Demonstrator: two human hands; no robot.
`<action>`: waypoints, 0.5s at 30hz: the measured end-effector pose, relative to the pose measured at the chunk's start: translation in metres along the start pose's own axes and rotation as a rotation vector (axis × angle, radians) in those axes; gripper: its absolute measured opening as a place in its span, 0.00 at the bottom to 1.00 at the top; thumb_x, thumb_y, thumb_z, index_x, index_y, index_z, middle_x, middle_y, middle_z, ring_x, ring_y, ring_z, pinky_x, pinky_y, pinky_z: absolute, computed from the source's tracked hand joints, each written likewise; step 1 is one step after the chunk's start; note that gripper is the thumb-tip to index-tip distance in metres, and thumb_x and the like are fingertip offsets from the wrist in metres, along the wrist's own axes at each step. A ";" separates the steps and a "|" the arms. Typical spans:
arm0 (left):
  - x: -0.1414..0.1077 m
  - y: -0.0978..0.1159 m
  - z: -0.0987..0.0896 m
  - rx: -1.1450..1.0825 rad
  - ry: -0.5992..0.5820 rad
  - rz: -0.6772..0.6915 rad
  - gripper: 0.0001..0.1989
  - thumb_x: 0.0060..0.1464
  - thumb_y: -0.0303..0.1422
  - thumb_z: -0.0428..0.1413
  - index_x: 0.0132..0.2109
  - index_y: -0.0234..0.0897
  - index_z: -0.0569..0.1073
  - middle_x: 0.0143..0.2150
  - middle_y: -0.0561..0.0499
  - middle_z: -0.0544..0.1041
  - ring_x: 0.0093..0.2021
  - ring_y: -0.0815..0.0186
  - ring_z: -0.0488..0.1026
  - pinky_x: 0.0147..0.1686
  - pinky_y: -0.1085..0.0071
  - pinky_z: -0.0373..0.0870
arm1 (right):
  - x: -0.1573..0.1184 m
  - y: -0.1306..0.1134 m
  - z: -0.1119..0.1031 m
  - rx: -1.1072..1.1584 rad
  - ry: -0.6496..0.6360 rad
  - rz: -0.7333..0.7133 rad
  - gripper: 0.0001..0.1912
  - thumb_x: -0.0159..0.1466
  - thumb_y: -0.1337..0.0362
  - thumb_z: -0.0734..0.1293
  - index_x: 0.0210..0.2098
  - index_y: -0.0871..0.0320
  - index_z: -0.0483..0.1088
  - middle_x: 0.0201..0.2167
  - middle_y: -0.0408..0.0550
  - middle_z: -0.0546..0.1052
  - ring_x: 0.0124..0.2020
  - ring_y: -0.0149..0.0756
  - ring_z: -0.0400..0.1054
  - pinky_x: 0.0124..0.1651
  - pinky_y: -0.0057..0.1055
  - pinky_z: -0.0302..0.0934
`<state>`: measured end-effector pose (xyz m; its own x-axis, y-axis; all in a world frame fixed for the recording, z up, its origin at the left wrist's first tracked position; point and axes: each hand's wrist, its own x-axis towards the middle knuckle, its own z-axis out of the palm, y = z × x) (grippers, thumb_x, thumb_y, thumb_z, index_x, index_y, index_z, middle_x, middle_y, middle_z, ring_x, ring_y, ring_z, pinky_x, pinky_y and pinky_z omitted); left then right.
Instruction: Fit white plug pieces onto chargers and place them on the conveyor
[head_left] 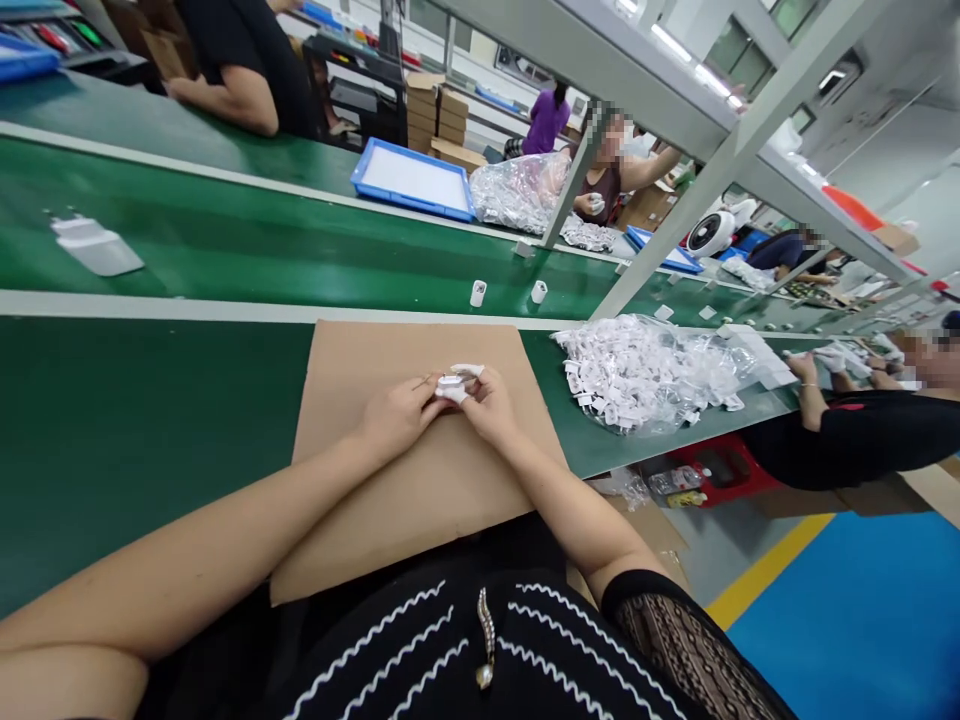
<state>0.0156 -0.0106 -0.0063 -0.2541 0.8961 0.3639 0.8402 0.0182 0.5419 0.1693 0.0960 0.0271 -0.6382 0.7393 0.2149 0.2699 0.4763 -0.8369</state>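
Above a brown cardboard sheet [375, 510], both hands meet around a small white plastic piece [451, 381]. My left hand [399, 414] pinches it from the left with bare fingertips. On its right side, my right hand [486, 402] grips the same piece; white covers show on the thumb and a finger. The hands are close together, over the upper part of the sheet. Fine detail of the piece is too small to tell. To the right of the sheet, a clear plastic bag [645, 372] spills a heap of white plastic parts onto the green table [150, 420].
Beyond a pale rail, a green belt [315, 255] carries a white adapter-like piece [97, 247] and small white parts [478, 292]. Blue tray [412, 178] lies behind it. A slanted metal post [675, 215] rises right of centre. A person in black [862, 437] works at the right.
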 end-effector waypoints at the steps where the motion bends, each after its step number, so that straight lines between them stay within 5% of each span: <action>1: 0.001 0.000 -0.002 -0.025 0.001 0.011 0.24 0.69 0.48 0.50 0.58 0.37 0.79 0.52 0.38 0.83 0.49 0.49 0.80 0.50 0.58 0.76 | -0.002 0.003 0.001 0.142 0.001 0.023 0.15 0.61 0.60 0.74 0.47 0.52 0.77 0.45 0.46 0.78 0.44 0.37 0.72 0.55 0.36 0.65; 4: 0.001 0.001 -0.006 -0.118 0.037 0.049 0.22 0.67 0.47 0.52 0.56 0.39 0.79 0.53 0.40 0.83 0.52 0.51 0.80 0.56 0.56 0.75 | -0.004 0.010 0.003 0.413 -0.005 0.050 0.17 0.58 0.57 0.76 0.46 0.51 0.77 0.49 0.47 0.79 0.49 0.38 0.74 0.58 0.38 0.68; 8: -0.001 0.003 -0.012 -0.267 0.103 0.101 0.23 0.65 0.45 0.57 0.61 0.38 0.77 0.60 0.41 0.80 0.57 0.52 0.79 0.63 0.57 0.73 | -0.004 0.014 0.002 0.495 -0.010 0.057 0.16 0.54 0.55 0.78 0.40 0.51 0.79 0.45 0.47 0.79 0.50 0.39 0.75 0.60 0.40 0.68; 15: 0.006 -0.009 -0.009 -0.490 -0.143 -0.040 0.23 0.65 0.47 0.59 0.60 0.40 0.77 0.58 0.43 0.81 0.56 0.53 0.79 0.60 0.58 0.74 | -0.001 0.022 0.006 0.575 -0.041 0.063 0.16 0.56 0.56 0.78 0.42 0.52 0.79 0.46 0.47 0.81 0.48 0.38 0.77 0.60 0.40 0.69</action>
<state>0.0026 -0.0095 -0.0025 -0.1848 0.9513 0.2467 0.4992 -0.1254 0.8573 0.1716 0.1031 0.0057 -0.6638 0.7336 0.1454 -0.1192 0.0882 -0.9889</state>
